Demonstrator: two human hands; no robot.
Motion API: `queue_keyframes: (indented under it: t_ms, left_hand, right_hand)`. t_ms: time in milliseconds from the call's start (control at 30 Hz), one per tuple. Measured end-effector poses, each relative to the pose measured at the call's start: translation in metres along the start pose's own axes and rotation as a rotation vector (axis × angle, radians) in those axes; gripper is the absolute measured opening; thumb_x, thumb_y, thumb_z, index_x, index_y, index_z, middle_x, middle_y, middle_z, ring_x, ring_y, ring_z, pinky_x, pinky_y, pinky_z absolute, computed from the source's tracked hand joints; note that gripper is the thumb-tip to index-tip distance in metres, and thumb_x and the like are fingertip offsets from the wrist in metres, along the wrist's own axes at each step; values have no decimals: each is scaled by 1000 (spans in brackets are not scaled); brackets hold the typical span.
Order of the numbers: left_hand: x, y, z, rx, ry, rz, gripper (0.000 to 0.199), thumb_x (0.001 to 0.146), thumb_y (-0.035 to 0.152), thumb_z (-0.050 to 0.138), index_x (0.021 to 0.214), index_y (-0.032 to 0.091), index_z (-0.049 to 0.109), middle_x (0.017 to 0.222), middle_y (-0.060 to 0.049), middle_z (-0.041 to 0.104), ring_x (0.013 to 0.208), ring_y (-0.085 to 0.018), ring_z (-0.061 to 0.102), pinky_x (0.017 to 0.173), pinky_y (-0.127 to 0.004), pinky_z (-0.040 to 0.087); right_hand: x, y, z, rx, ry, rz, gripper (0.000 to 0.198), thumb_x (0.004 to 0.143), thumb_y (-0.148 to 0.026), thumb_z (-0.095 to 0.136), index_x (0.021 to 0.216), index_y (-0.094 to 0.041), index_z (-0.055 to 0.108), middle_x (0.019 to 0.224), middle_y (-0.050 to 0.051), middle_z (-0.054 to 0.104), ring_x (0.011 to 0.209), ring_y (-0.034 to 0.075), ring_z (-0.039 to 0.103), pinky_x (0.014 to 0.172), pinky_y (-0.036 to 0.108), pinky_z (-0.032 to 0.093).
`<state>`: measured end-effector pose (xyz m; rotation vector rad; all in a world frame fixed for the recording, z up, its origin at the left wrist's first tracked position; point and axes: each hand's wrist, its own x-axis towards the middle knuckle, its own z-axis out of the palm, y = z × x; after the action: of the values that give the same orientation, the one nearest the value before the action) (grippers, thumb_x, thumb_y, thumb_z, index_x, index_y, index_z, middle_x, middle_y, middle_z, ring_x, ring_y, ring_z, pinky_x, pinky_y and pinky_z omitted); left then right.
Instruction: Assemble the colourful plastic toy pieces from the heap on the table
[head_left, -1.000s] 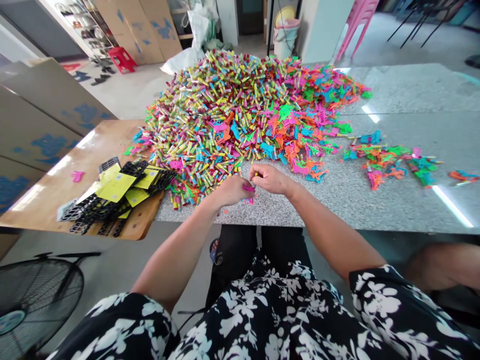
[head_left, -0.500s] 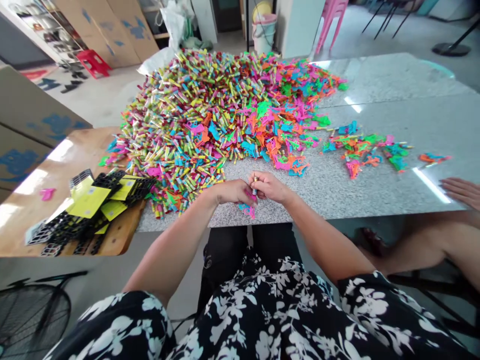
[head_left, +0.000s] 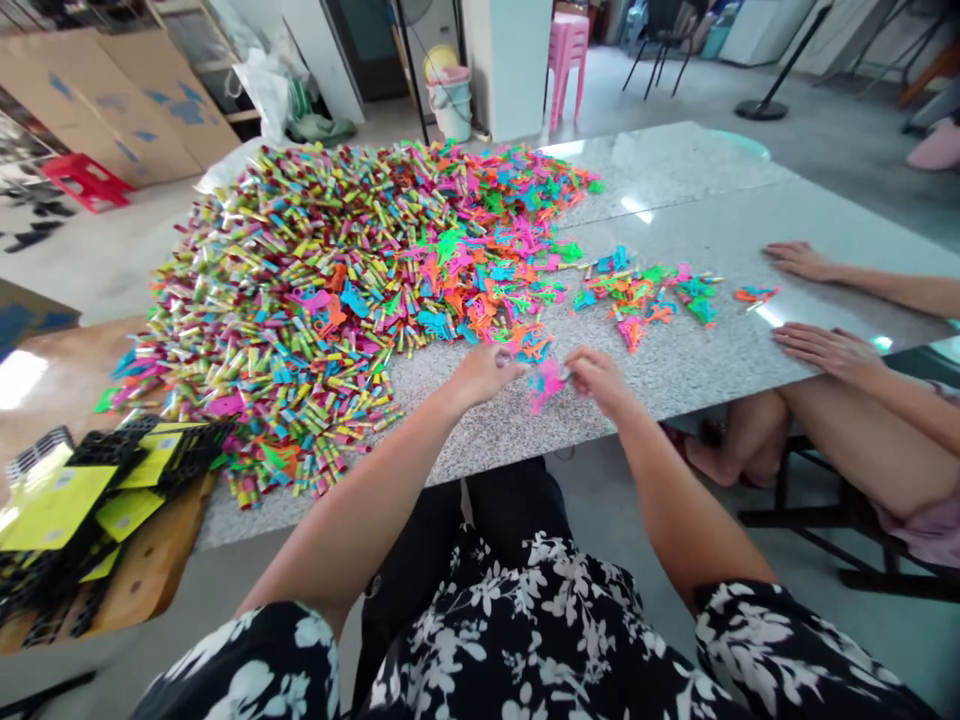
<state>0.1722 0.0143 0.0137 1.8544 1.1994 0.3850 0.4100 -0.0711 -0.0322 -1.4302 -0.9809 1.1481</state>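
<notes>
- Locating the bright pink and blue moulded plastic piece (head_left: pixel 547 384). Where's it sit?

- Near side of the grey speckled stone tabletop (head_left: pixel 675 375), between the two hands. Motion-blurred; can't tell if it touches the stone.

- Right hand (head_left: pixel 598 380)?

- Thumb and fingers bunched at the piece's right edge. Blur hides whether they grip it.

- Left hand (head_left: pixel 480 375)?

- Just left of the piece, fingers curled toward the thumb. Can't tell if anything's inside.

- Beyond the hands?

- Mound of pink, orange, green and blue plastic pieces (head_left: pixel 480 275), merging leftward into a big heap of short, striped, multicoloured tubes (head_left: pixel 300 250).

- Right side?

- Small scatter of similar plastic pieces (head_left: pixel 652 285), then one orange and blue piece (head_left: pixel 748 293) on its own. Farther right, a co-worker's two hands (head_left: pixel 821 350) on the stone, well apart from the pink and blue piece.

- Near left?

- Brown wooden table (head_left: pixel 169 550) with black plastic lattice parts (head_left: pixel 196 448) and flat yellow cards (head_left: pixel 60 505) piled on it.

- Far background?

- Stacked pink plastic stools (head_left: pixel 568 60); left of them, a pale bucket (head_left: pixel 451 110).
</notes>
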Motion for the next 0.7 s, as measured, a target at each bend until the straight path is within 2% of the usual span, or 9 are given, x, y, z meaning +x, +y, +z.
queue_keyframes:
  t_ms: [33,100,167,200,267,367,467,567,700]
  left_hand:
    - [14,6,5,91,59,29,55,86,53,81,127,18,73,117,-18,77,106,-32,72,89,-39,53]
    - [42,17,16,299,146,70,58,93,46,75,141,16,67,140,-23,69,131,-38,63,108,-46,48]
    - [63,24,29,495,97,142,76,91,47,79,157,18,55,161,-25,53,151,-44,46,121,-54,38]
    - [71,25,35,574,55,155,87,88,53,81,162,19,50,167,-26,46,156,-47,38,125,-59,32]
    - [78,24,47,691,-12,162,100,83,66,83,165,21,46,172,-25,40,159,-52,30,127,-68,22]
    - [70,16,58,779,2,213,81,91,63,74,157,20,55,164,-23,51,155,-50,39,128,-71,17]
    - [47,7,57,825,-2,286,46,102,32,60,144,13,64,148,-24,63,142,-43,54,125,-63,29]
    - [23,-3,46,869,-31,304,42,103,11,44,138,11,66,142,-23,66,135,-38,58,114,-54,43]
    - [1,-25,19,848,-11,328,42,101,11,48,138,16,68,138,-19,68,137,-36,58,113,-51,47]
  right_hand:
    - [4,-4,-22,60,224,0,3,80,-26,62,81,-24,61,50,-8,41,44,14,40,43,26,30]
    - [13,-17,-59,176,579,-45,2,83,-23,60,85,-24,60,57,-4,51,45,13,43,44,27,32]
    - [20,-30,-80,221,747,-53,9,90,-22,55,96,-24,61,76,3,67,50,12,51,49,28,37]
    - [22,-35,-84,213,778,-27,12,93,-22,52,101,-24,61,86,7,72,53,12,55,52,29,40]
    - [23,-37,-82,161,754,56,15,95,-23,53,106,-23,63,97,14,76,58,13,62,56,31,43]
    - [19,-24,-62,94,580,102,16,92,-23,59,106,-21,68,99,15,77,60,14,63,55,31,45]
    - [18,-6,-34,52,402,74,19,88,-28,64,104,-19,69,96,12,76,59,14,61,50,27,45]
    - [29,3,-8,-90,275,66,22,87,-31,65,105,-19,70,96,9,74,62,16,63,52,26,48]
    - [62,3,18,-543,317,-46,27,90,-20,67,116,-16,68,109,14,73,92,25,70,83,34,55]
